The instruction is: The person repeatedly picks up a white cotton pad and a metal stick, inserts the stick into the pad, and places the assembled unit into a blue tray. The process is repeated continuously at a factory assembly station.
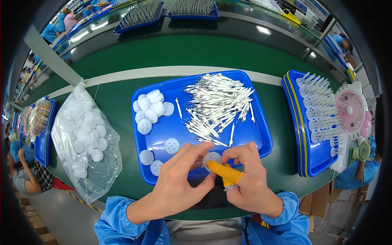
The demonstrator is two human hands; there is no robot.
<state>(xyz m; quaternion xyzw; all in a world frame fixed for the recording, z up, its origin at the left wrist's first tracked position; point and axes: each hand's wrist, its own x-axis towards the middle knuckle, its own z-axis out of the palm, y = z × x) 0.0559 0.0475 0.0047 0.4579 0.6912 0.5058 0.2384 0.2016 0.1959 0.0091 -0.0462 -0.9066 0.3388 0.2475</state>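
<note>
In front of me, a round translucent white disc (pixel 212 157) is held between my two hands, above the near edge of a blue tray (pixel 163 139). My left hand (pixel 177 177) is closed round the disc's left side with thumb and fingers. My right hand (pixel 248 177) is closed at its right side, with yellow covers on some fingers; anything else it pinches is hidden. A large pile of thin white sticks (pixel 220 104) lies in the tray's right part. Several similar discs (pixel 150 107) are heaped at its left, and a few lie singly, one (pixel 172 145) near my left hand.
At the left lies a clear plastic bag (pixel 87 134) of white discs. Stacked blue trays (pixel 304 155) with discs and upright sticks stand at the right beside a pink and white fan (pixel 350 110). Filled trays (pixel 141 18) sit on the raised shelf beyond. Other people are at work farther off.
</note>
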